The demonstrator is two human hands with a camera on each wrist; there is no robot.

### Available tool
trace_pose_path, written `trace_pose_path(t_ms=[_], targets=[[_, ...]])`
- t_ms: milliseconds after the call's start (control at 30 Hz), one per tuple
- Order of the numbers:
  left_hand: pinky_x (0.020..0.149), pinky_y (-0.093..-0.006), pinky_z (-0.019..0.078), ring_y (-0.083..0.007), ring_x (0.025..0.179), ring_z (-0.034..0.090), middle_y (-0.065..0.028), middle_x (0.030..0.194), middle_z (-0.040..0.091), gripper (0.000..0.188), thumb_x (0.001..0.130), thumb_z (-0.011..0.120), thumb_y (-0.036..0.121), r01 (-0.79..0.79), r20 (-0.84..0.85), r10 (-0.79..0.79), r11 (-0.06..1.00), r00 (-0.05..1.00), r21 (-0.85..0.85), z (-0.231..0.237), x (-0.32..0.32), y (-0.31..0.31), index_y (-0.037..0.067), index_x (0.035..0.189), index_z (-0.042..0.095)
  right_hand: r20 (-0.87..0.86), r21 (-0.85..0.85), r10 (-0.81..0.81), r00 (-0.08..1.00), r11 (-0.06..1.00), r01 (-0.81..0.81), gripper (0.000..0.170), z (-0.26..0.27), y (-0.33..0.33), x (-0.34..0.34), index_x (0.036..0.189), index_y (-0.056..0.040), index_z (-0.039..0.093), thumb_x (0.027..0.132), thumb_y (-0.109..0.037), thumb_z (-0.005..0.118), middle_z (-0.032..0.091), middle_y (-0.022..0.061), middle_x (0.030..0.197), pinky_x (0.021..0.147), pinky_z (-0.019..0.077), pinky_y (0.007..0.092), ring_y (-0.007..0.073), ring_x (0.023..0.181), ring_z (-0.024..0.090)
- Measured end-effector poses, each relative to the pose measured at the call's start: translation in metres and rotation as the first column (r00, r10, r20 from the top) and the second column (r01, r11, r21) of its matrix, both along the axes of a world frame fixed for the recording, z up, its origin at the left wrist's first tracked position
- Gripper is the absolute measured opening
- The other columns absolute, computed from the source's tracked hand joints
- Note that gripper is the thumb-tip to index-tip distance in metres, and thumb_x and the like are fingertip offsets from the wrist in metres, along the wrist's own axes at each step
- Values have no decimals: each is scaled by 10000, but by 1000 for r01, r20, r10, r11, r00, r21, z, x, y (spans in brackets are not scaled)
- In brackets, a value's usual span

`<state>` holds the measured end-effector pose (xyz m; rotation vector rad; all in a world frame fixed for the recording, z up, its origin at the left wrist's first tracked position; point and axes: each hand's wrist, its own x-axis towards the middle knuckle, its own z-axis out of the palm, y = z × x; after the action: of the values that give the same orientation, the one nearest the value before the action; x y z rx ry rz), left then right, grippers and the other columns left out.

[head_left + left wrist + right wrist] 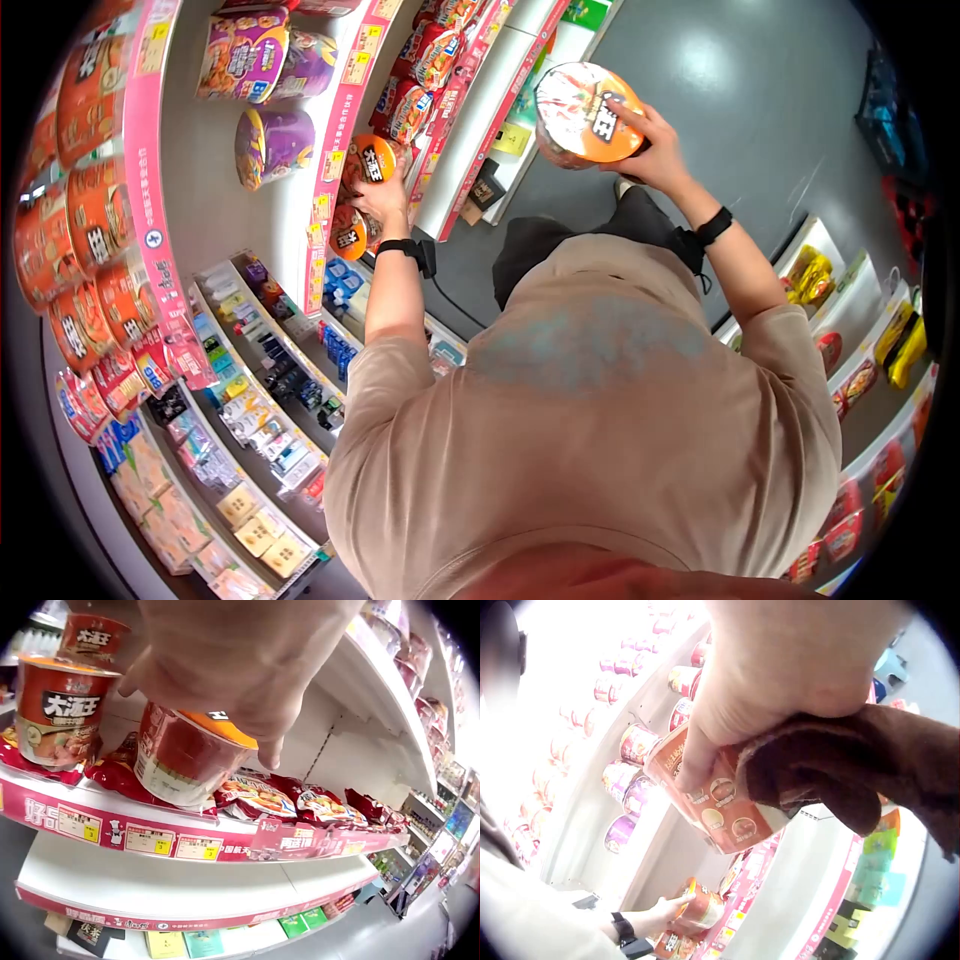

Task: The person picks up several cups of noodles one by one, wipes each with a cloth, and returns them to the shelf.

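Note:
My left hand [385, 198] [240, 667] grips a red noodle cup with an orange lid [372, 158] [191, 754] from above. In the left wrist view its base is at the shelf's front edge, slightly tilted, over red packets. Another red cup [64, 712] stands beside it, to the left. My right hand [655, 150] [780, 667] holds a larger-looking orange-lidded cup [590, 118] [739, 821] out over the floor, fingers across the lid and thumb at its side. The right wrist view also catches the left hand [664, 911] on its cup [699, 909].
Red noodle packets [259, 795] lie along the same shelf [112, 802]. Purple cups [275, 145] and stacked orange cups [100, 215] stand on shelves at the left. Lower racks hold small boxes [260, 530]. Grey floor [720, 90] lies ahead, with more shelving [850, 300] at the right.

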<state>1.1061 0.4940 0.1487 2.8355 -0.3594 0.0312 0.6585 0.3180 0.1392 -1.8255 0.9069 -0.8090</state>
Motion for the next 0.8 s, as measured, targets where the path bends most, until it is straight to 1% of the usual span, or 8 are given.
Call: trace_pose_path(t_ms=[33, 100, 167, 200, 300, 333, 433, 800], targets=[[1138, -561, 325, -549, 1354, 349, -400, 1426, 301, 1183, 606, 888, 599, -18, 7, 18, 1000, 1000, 11, -8, 10, 2, 56, 1499, 333, 3, 18, 4, 1000, 1000, -4, 941, -1, 0, -7, 1400, -234, 611, 529, -155, 960, 591, 131, 1334, 1015, 498, 387, 296, 1182, 612], [1147, -542, 317, -537, 1366, 338, -397, 1433, 317, 1193, 598, 865, 653, 69, 148, -76, 996, 986, 52, -34, 36, 6, 32, 1484, 361, -23, 46, -4, 1000, 999, 5, 883, 1, 3, -15, 1378, -243, 629, 562, -255, 966, 583, 133, 1348, 1019, 499, 391, 313, 1187, 609], [1134, -522, 346, -513, 1355, 375, -392, 1402, 366, 1232, 577, 867, 671, 136, 252, -171, 979, 952, 150, -44, 52, 10, 25, 1493, 355, -25, 70, -12, 1000, 997, 14, 893, -5, 6, -17, 1381, -236, 628, 554, -237, 967, 589, 135, 1341, 1019, 497, 393, 313, 1183, 611], [1147, -514, 328, -501, 1367, 364, -346, 1452, 376, 1203, 600, 863, 651, 124, 198, -153, 981, 968, 150, -25, 37, 3, 17, 1493, 363, -30, 82, -16, 999, 996, 19, 899, -6, 9, -16, 1382, -233, 627, 550, -228, 967, 592, 136, 1337, 1018, 496, 394, 313, 1181, 611], [1167, -490, 303, -491, 1381, 351, -276, 1511, 377, 1171, 631, 854, 628, 198, 263, -206, 978, 942, 56, -20, 48, 1, 9, 1495, 364, -60, 68, -29, 998, 997, 33, 912, -4, 20, -9, 1384, -217, 626, 537, -207, 966, 604, 138, 1322, 1009, 498, 399, 311, 1173, 615], [1149, -510, 321, -493, 1418, 315, -342, 1505, 366, 1106, 670, 822, 617, 202, 257, -196, 979, 946, 2, -18, 50, -1, 1, 1481, 390, -28, 53, -28, 999, 998, 29, 917, -5, 24, -5, 1379, -205, 630, 526, -202, 966, 612, 140, 1312, 997, 502, 399, 312, 1162, 618], [1096, -477, 391, -413, 1288, 515, -283, 1385, 553, 933, 729, 789, 605, 227, 198, -197, 964, 960, -140, -13, 72, -9, -15, 1380, 539, -47, 92, 5, 999, 996, 0, 911, -4, 34, 5, 1371, -196, 635, 523, -207, 967, 610, 142, 1312, 991, 504, 400, 315, 1162, 618], [1129, -504, 349, -428, 1339, 456, -289, 1452, 471, 1039, 700, 809, 636, 149, 125, -127, 972, 984, -184, -42, 145, -46, -37, 1415, 468, -112, 185, -32, 993, 981, 52, 906, -23, 71, 4, 1359, -127, 643, 524, -238, 976, 590, 167, 1340, 1022, 486, 381, 314, 1198, 613]])
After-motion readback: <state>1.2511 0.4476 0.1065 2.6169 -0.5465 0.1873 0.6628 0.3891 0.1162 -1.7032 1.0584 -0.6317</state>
